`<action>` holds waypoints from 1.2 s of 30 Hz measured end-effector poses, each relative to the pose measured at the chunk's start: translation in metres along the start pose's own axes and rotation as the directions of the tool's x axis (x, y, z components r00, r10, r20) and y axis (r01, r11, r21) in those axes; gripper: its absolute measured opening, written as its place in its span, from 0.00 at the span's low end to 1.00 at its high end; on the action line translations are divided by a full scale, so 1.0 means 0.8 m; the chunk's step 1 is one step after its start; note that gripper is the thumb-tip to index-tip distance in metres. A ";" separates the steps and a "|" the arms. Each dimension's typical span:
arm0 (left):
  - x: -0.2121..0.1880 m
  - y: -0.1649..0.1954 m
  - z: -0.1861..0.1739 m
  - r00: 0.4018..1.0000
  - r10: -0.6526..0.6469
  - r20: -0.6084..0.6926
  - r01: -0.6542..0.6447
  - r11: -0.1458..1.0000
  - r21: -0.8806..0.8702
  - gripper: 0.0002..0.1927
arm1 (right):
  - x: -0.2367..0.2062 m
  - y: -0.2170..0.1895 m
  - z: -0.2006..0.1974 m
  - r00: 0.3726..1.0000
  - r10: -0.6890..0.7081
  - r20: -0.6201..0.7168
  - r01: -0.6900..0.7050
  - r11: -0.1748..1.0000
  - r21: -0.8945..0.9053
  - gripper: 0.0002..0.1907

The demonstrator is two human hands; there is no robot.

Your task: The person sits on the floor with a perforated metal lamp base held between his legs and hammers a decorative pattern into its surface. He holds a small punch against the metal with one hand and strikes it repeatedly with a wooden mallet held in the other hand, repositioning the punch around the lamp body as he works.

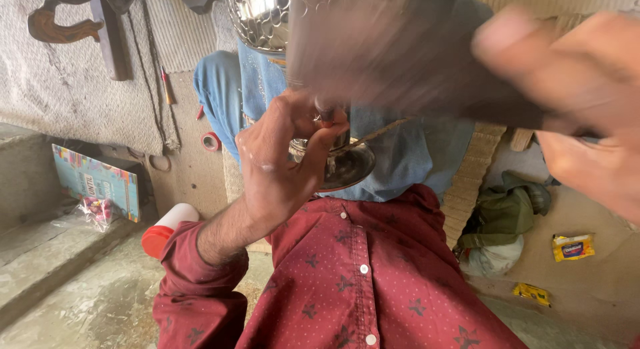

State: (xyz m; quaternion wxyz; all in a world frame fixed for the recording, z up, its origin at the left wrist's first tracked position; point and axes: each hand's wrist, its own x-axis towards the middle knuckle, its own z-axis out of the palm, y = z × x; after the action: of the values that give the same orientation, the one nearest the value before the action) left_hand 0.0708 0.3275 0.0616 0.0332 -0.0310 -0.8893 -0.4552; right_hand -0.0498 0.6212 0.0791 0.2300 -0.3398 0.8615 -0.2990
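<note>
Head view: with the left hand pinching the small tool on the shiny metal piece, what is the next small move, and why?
Probably hold the left hand steady on the metal piece: the raised right hand is motion-blurred.

Single head-worn view, angled steeply down over the wearer's own chest and lap. Very close range: the red shirt (373,276) fills the lower frame, and the right hand (573,102) is blurred near the lens. Floor (87,302) and wall (67,76) show at left.
</note>
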 end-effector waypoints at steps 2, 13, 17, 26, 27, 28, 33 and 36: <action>-0.002 -0.003 0.001 0.999 0.031 -0.027 -0.031 1.000 -0.006 0.16 | 0.002 -0.003 -0.001 0.999 -0.022 0.032 0.024 0.997 -0.071 0.31; -0.004 -0.006 0.005 0.997 0.045 -0.059 -0.044 0.999 0.021 0.19 | -0.023 0.023 0.000 0.979 -0.188 -0.073 0.185 0.982 -0.049 0.39; 0.001 -0.006 0.010 0.999 0.012 -0.034 -0.014 0.999 -0.052 0.19 | -0.021 0.025 -0.001 0.975 -0.223 -0.021 0.213 0.951 -0.222 0.46; 0.011 0.002 0.008 0.991 0.130 -0.025 -0.130 0.992 0.003 0.18 | -0.074 0.085 0.044 0.986 0.034 -0.162 -0.043 0.998 -0.051 0.22; 0.012 0.003 0.009 0.988 0.146 -0.040 -0.147 0.989 0.000 0.18 | -0.079 0.093 0.055 0.979 0.138 -0.152 -0.137 0.990 0.017 0.15; 0.012 0.003 0.009 0.990 0.136 -0.035 -0.136 0.991 0.001 0.18 | -0.081 0.098 0.068 0.963 0.216 -0.161 -0.202 0.974 0.097 0.16; 0.010 0.002 0.013 0.993 0.121 -0.003 -0.120 0.992 0.039 0.17 | -0.080 0.100 0.080 0.944 0.213 -0.254 -0.176 0.971 0.159 0.23; 0.008 0.001 0.014 0.993 0.120 -0.016 -0.120 0.993 0.019 0.18 | -0.061 0.087 0.054 0.979 -0.059 -0.196 0.052 0.998 -0.041 0.27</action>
State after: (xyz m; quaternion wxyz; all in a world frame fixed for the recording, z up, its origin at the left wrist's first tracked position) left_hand 0.0637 0.3374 0.0561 0.0684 -0.0800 -0.8895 -0.4446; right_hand -0.0228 0.6819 0.0109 0.1290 -0.3366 0.8754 -0.3220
